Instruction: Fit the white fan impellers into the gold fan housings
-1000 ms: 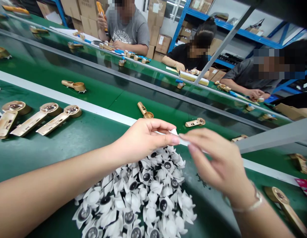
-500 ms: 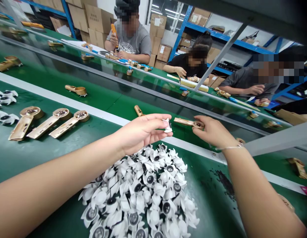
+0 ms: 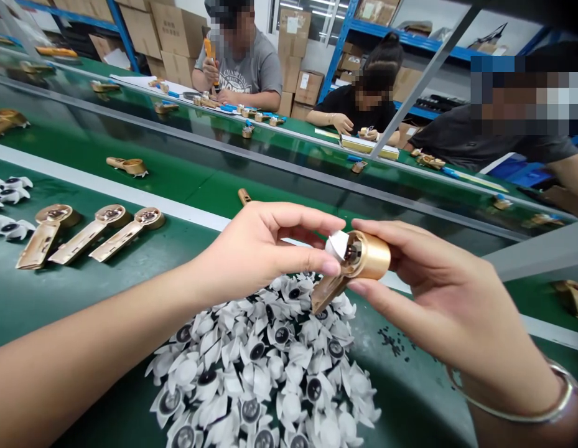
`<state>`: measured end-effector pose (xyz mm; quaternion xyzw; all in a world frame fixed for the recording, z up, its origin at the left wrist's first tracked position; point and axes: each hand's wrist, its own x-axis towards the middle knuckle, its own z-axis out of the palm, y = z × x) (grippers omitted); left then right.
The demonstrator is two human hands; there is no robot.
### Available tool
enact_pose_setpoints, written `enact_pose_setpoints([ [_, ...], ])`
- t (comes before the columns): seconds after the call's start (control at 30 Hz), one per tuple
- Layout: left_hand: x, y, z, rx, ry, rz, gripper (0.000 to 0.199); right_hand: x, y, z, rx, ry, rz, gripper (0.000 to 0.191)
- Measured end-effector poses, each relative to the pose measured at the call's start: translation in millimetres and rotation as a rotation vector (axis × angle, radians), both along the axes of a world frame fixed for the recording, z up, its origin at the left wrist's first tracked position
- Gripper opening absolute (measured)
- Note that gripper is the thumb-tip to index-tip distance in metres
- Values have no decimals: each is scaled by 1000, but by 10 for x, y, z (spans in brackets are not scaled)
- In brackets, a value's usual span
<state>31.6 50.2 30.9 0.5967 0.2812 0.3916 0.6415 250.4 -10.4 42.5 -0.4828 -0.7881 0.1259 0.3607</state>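
Observation:
My left hand (image 3: 265, 252) pinches a white plastic petal-shaped piece (image 3: 336, 245) between thumb and fingertips. Its edge sits at the mouth of a round cup on a gold-coloured metal housing (image 3: 366, 256), which my right hand (image 3: 438, 292) grips. The cup faces my left hand, and its flat arm points down and left. Below my hands lies a heap of several similar white pieces (image 3: 265, 354) with dark round centres. Several gold housings (image 3: 90, 235) lie in a row on the green belt at left.
A green conveyor belt (image 3: 106, 280) runs beneath my arms, with dark specks (image 3: 391, 342) on it. Beyond a grey rail (image 3: 270, 165), several seated people (image 3: 239, 68) work at a second belt. Cardboard boxes (image 3: 177, 31) and blue shelving (image 3: 410, 37) stand behind them.
My right hand has lifted the gold housing off the belt and brought it up to my left hand. The white piece now meets the housing's cup.

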Motion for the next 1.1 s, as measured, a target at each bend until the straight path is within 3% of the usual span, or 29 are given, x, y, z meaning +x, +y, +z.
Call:
enact_pose_setpoints([
  [0.17, -5, 3, -11, 8, 27, 20, 34, 19, 14, 6, 62, -123, -3, 51],
  [0.3, -11, -7, -11, -5, 28, 37, 29, 18, -2, 7, 246, -345, 53, 58],
  [0.47, 45, -43, -52, -100, 21, -55, 28, -34, -76, 8, 313, -448, 128, 64],
  [0.6, 33, 47, -47, -77, 71, -76, 56, -26, 52, -14, 280, -364, 52, 54],
  [0.7, -135, 252, -7, 146, 418, -68, 70, 135, 440, -142, 58, -267, -315, 44],
  [0.77, -292, 405, 9, 308, 759, -185, 57, 311, 785, -296, -196, -322, -571, 48],
  [0.8, -363, 469, 7, 339, 906, -291, 50, 405, 946, -384, -292, -362, -630, 51],
  [0.87, -454, 552, -21, 334, 1116, -442, 44, 573, 1178, -556, -415, -429, -665, 50],
  [0.93, -471, 572, -77, 299, 1237, -477, 44, 688, 1230, -686, -441, -465, -659, 49],
  [1.0, -434, 552, -141, 291, 1298, -455, 42, 752, 1089, -750, -412, -492, -642, 52],
  [1.1, -369, 515, -198, 275, 1296, -492, 32, 819, 634, -744, -372, -512, -533, 47],
])
